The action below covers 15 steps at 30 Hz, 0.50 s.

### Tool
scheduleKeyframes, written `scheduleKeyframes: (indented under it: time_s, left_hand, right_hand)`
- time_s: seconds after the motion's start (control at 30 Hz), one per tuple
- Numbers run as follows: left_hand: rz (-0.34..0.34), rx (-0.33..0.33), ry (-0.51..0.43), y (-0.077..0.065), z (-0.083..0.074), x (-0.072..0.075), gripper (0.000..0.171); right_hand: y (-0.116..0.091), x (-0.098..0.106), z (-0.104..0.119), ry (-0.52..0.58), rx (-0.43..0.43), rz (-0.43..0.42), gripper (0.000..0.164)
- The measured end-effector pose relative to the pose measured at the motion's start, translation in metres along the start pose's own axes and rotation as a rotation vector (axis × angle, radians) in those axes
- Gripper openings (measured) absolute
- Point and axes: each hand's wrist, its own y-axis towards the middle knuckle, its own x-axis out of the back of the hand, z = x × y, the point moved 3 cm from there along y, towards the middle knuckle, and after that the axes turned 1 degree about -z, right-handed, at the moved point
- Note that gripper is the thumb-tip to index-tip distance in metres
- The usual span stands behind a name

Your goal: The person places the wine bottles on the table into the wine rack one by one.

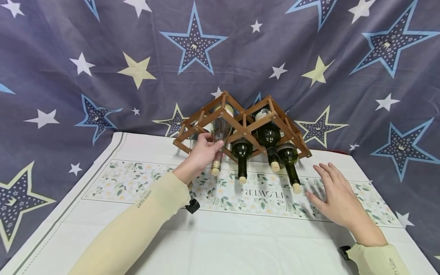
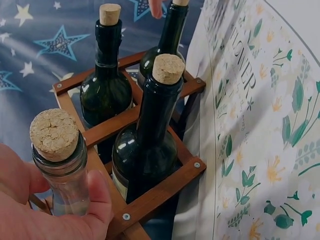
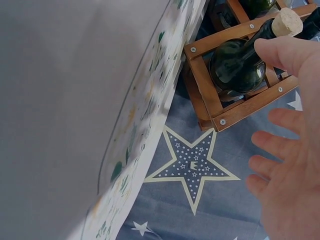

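A wooden wine rack (image 1: 244, 135) with two peaks holds several corked bottles, necks toward me. My left hand (image 1: 203, 152) grips a clear glass bottle (image 1: 221, 129) that lies in the rack's left peak. In the left wrist view, thumb and fingers wrap its neck just below the cork (image 2: 54, 134). Three dark green bottles sit to its right: one low in the middle (image 1: 242, 149), one high (image 1: 269, 135), one at lower right (image 1: 289, 154). My right hand (image 1: 338, 200) hovers right of the lower-right bottle, fingers spread, holding nothing.
A floral runner (image 1: 137, 179) printed FLOWER lies across the white tablecloth (image 1: 220, 240), in front of and under the bottle necks. Another clear bottle (image 1: 193, 142) shows in the rack's left end, partly behind my left hand. A star-patterned curtain (image 1: 220, 46) hangs close behind the rack.
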Motion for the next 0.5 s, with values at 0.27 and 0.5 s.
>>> scheduleKeyframes:
  time_s: [0.27,0.5]
  left_hand:
    - [0.01,0.011,0.081,-0.003,0.002,0.005,0.073]
    - [0.028,-0.048,0.295,-0.012,0.002,0.011,0.075]
  right_hand:
    - [-0.001,-0.001,0.0,-0.004,-0.002,0.007,0.084]
    - [-0.001,-0.002,-0.001,-0.01,0.009,-0.003,0.084]
